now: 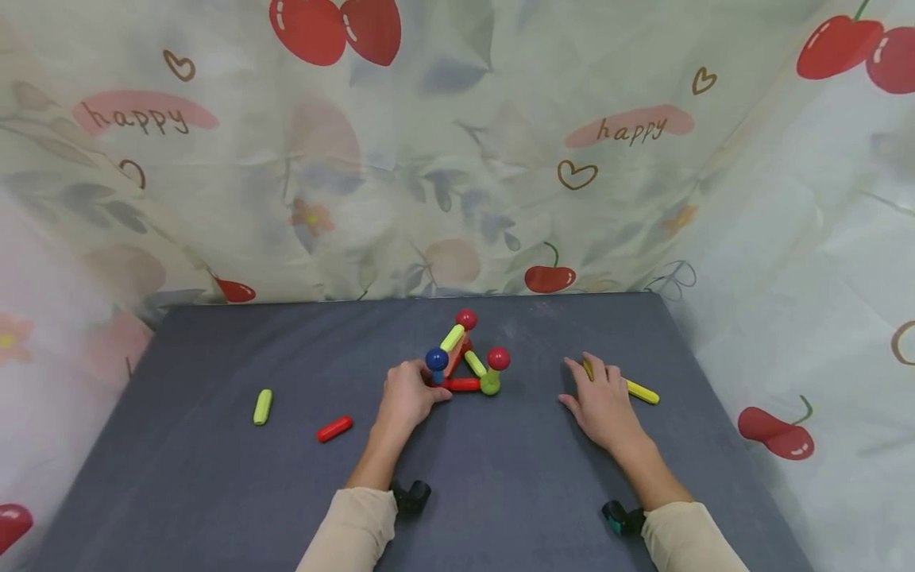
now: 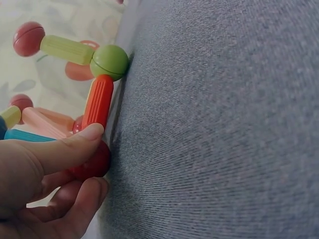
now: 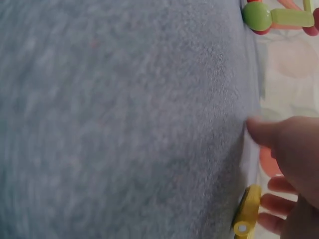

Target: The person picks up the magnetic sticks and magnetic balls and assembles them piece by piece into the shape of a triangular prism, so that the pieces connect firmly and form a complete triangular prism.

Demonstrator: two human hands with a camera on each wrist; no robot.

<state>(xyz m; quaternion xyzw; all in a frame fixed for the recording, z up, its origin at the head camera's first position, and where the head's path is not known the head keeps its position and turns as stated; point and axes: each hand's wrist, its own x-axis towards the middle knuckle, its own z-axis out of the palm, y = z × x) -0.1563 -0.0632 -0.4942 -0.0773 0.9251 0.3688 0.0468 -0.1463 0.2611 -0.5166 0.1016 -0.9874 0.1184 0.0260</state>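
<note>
The left hand (image 1: 407, 395) is pinching a red ball (image 2: 94, 162) at the near left corner of the stick-and-ball toy (image 1: 466, 361), which is standing mid-table on the grey cloth (image 1: 214, 477). The right hand (image 1: 603, 400) is lying flat, fingers relaxed, over one end of a yellow stick (image 1: 641, 391). A loose green stick (image 1: 263, 406) and red stick (image 1: 334, 428) are lying well to the left.
</note>
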